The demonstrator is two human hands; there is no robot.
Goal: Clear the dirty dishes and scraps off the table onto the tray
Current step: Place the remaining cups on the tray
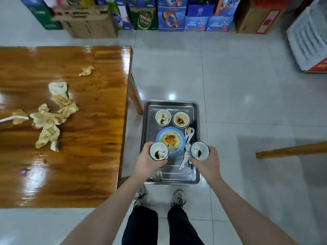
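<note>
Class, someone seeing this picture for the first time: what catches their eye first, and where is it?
Two hands, left and right, each hold a sauce-stained small bowl, left bowl and right bowl, over a metal tray at centre. Crumpled stained napkins lie across the glossy wooden table on the left.

A glossy wooden table (70, 156) is filling the left side, with crumpled stained napkins (53, 117) lying scattered across its left half and 1 smaller wad (86, 70) sitting farther back. A white utensil (13, 118) is poking in at the left edge. To the right, on the tiled floor (247, 103), a metal tray (148, 138) is sitting just beside the table's near-right corner.
</note>
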